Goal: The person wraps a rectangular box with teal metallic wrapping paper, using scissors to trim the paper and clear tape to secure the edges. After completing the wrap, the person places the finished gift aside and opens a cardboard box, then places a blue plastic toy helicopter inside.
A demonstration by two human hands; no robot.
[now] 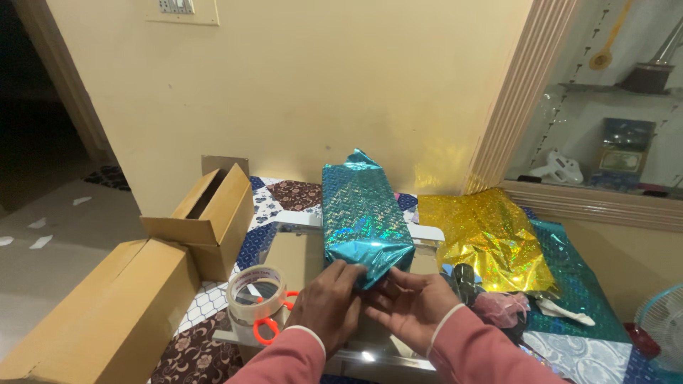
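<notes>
A long box wrapped in shiny teal holographic paper (363,210) lies on a small white stand, its near end pointing toward me. My left hand (329,304) and my right hand (407,302) both press and fold the loose paper at that near end, fingers pinched on the flap. The far end of the wrap is twisted into a peak. Both sleeves are pink.
A clear tape roll (256,288) and orange-handled scissors (269,326) sit left of my hands. Two open cardboard boxes (206,217) (107,313) stand at the left. A gold foil sheet (491,238) and a teal sheet (576,281) lie right, with a small fan (662,323) at the edge.
</notes>
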